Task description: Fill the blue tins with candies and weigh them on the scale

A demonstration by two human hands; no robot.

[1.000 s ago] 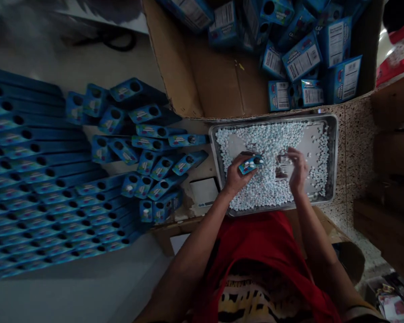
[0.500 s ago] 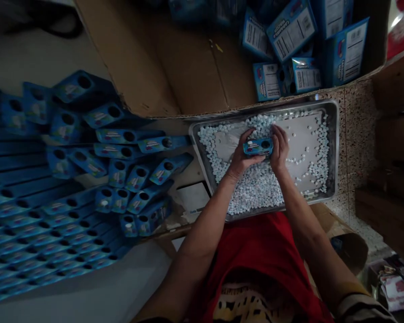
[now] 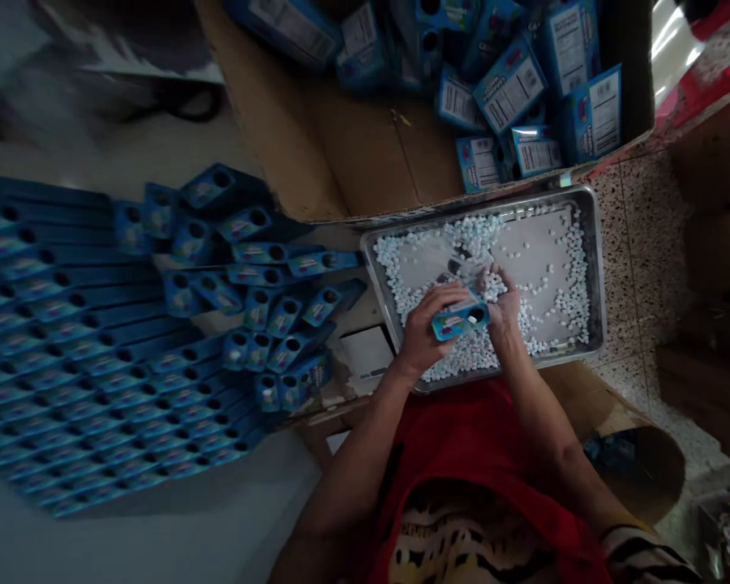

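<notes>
Currently, head view: left hand [image 3: 422, 328] clamped on a blue candy carton [image 3: 452, 324], right hand [image 3: 506, 307] cupping a handful of round candies [image 3: 493, 286].
On my remote feed, I read the left fingers closed firmly around the carton, which is held over the steel tray [image 3: 597, 276] with its round opening toward the camera; one white piece shows at that opening. I read the right fingers curled together around the handful, just beside the carton's opening end; whether hand and carton touch, I cannot tell. Loose candies [image 3: 468, 353] cover the tray floor, sparser toward the right. Beyond the tray, an open cardboard box [image 3: 365, 154] contains jumbled cartons [image 3: 511, 89]. Left of the tray, I note a flat white panel [image 3: 367, 352] and standing cartons [image 3: 127, 397], close-packed farther left.
</notes>
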